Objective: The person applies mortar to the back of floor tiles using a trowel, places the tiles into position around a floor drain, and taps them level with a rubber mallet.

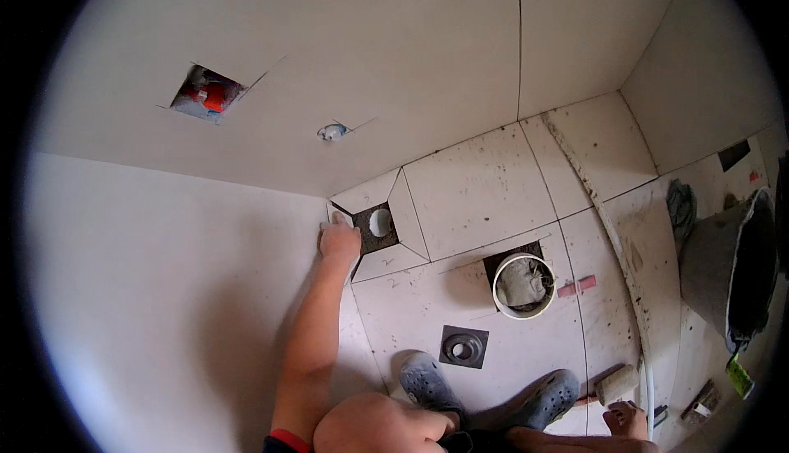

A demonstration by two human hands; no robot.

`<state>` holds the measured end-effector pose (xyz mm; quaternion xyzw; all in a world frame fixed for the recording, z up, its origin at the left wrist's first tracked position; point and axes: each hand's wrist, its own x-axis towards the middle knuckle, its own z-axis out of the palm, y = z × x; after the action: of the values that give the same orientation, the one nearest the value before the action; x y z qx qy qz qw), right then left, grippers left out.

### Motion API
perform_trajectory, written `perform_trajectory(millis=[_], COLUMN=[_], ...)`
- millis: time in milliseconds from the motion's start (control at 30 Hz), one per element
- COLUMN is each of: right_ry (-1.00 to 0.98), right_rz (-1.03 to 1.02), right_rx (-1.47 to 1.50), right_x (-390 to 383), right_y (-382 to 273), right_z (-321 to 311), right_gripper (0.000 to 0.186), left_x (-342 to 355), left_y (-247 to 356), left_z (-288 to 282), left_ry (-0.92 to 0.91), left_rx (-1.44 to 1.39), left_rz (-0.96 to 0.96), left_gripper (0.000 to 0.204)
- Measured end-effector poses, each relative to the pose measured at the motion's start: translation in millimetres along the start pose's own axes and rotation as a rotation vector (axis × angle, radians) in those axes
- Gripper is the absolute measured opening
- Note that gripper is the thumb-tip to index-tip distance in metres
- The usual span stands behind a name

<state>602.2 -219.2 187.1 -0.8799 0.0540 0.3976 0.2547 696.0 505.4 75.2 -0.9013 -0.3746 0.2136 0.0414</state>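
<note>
At the wall's foot, my left hand (pixel 339 239) is closed on a narrow cut tile piece (pixel 343 212) beside a square hole in the floor. Its fingertips are at the piece's far end, and much of the piece lies under the hand. Inside the hole, a round white pipe opening (pixel 380 223) shows in dark rough mortar. Cut tile pieces (pixel 407 221) with slanted ends frame this hole. My right hand (pixel 626 418) hangs low at the right, fingers loosely bent and apart, with nothing seen in them. Just beyond it lies a mallet (pixel 616 385) with a pale head.
A white bucket (pixel 524 287) of grey mix stands by another floor opening. Nearer me sits a dark square drain (pixel 463 347). A pale hose (pixel 604 214) crosses the tiles. A big black tub (pixel 727 268) leans at the right, above a green-handled tool (pixel 740 377).
</note>
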Motion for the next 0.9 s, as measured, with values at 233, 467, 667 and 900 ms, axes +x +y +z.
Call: perform_trajectory(millis=[233,467,667,900], right_ry=[-0.07,-0.077,-0.051,0.005], right_rz=[0.03,0.085,0.109,0.165], right_rx=[-0.006,-0.005,-0.003,0.129], right_x=[5,11,14,17], right_y=[-4,-20,-30,-35], right_z=[9,2,-9,-8], right_gripper=[0.03,0.036,0.036,0.026], left_x=[11,13,17,33], left_y=[4,7,15,-7], left_z=[12,18,22,46], left_ry=[-0.015,-0.003,-0.031,-0.013], left_rx=[-0.05,0.018,0.15,0.188], left_rz=[-0.023,-0.062,-0.022,-0.043], left_gripper=[0.075,0.074,0.075,0.076])
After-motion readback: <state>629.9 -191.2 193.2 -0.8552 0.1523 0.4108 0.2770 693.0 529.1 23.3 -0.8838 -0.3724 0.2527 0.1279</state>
